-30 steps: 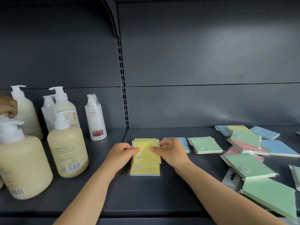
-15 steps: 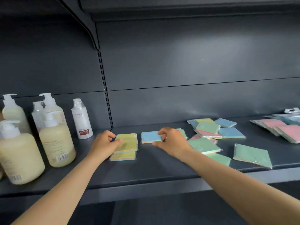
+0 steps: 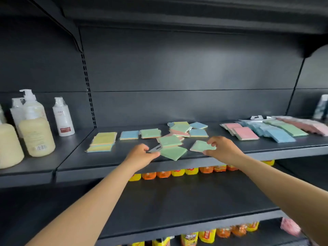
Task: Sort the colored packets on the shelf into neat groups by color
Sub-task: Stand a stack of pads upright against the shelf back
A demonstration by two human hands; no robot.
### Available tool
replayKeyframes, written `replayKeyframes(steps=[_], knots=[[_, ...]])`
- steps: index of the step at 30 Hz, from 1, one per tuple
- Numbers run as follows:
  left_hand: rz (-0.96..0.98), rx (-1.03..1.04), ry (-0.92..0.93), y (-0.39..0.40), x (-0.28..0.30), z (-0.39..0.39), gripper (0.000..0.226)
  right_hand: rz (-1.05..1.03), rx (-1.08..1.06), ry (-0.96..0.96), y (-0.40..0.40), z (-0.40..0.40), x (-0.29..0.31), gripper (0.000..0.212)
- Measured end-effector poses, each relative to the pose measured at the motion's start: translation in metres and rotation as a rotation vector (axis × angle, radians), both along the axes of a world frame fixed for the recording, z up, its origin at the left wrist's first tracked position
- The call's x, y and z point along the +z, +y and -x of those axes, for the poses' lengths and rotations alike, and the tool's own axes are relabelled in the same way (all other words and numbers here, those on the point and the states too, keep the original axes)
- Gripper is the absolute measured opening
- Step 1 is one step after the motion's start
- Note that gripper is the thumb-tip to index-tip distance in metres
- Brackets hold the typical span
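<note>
Both hands at frame center, shelf (image 3: 177, 161) front edge. Left hand (image 3: 141, 154) pinches the hang tab of a green packet (image 3: 173, 153); right hand (image 3: 221, 148) pinches another green pkt (image 3: 201, 146). Mixed pile (image 3: 184, 129) just behind, yellow stack (image 3: 103, 142) center-left, pump bottles (image 3: 35, 134) far left, sorted rows (image 3: 266, 129) at right.

Dark shelf (image 3: 177, 161) bears colored packets (image 3: 181, 128) and bottles (image 3: 36, 135).
</note>
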State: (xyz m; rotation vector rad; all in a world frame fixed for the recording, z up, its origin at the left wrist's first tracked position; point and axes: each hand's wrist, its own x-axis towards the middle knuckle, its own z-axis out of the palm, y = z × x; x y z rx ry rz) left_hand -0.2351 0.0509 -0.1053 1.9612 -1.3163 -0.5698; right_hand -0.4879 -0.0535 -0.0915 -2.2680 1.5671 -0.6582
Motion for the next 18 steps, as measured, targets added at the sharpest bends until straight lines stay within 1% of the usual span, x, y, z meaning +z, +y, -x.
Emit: replayKeyframes(steps=[1, 2, 5, 6, 8, 9, 11, 13, 14, 15, 16, 17, 18], knots=[[-0.009, 0.005, 0.009, -0.002, 0.001, 0.009, 0.029, -0.018, 0.001, 0.006, -0.001, 0.007, -0.002, 0.049], [-0.014, 0.014, 0.022, -0.006, 0.001, 0.016, 0.028, -0.036, 0.001, 0.01, -0.003, 0.012, -0.004, 0.051], [-0.029, 0.026, 0.03, -0.02, 0.003, 0.033, 0.034, -0.072, 0.01, 0.027, -0.014, 0.021, -0.005, 0.058], [-0.045, 0.024, 0.012, -0.025, 0.003, 0.036, 0.037, -0.079, 0.019, 0.035, -0.019, 0.022, -0.006, 0.06], [-0.079, 0.06, -0.061, -0.033, 0.001, 0.04, 0.06, -0.104, 0.034, 0.054, -0.031, 0.019, -0.006, 0.064], [-0.091, 0.088, -0.091, -0.035, 0.0, 0.041, 0.066, -0.122, 0.044, 0.057, -0.038, 0.017, -0.006, 0.065], [-0.103, 0.133, -0.128, -0.04, -0.002, 0.044, 0.067, -0.168, 0.06, 0.054, -0.053, 0.012, -0.007, 0.066], [-0.1, 0.167, -0.161, -0.042, -0.003, 0.046, 0.062, -0.21, 0.082, 0.08, -0.068, 0.007, -0.011, 0.068], [-0.096, 0.181, -0.158, -0.043, -0.006, 0.046, 0.06, -0.228, 0.097, 0.096, -0.076, 0.006, -0.012, 0.066], [-0.089, 0.191, -0.139, -0.044, -0.007, 0.046, 0.058, -0.248, 0.113, 0.101, -0.083, 0.005, -0.013, 0.058], [-0.086, 0.195, -0.115, -0.045, -0.009, 0.044, 0.058, -0.267, 0.132, 0.1, -0.09, 0.004, -0.013, 0.043], [-0.087, 0.19, -0.09, -0.044, -0.009, 0.043, 0.058, -0.292, 0.149, 0.104, -0.094, 0.003, -0.011, 0.035], [-0.097, 0.181, -0.062, -0.045, -0.009, 0.039, 0.057, -0.322, 0.164, 0.119, -0.097, 0.002, -0.008, 0.037]])
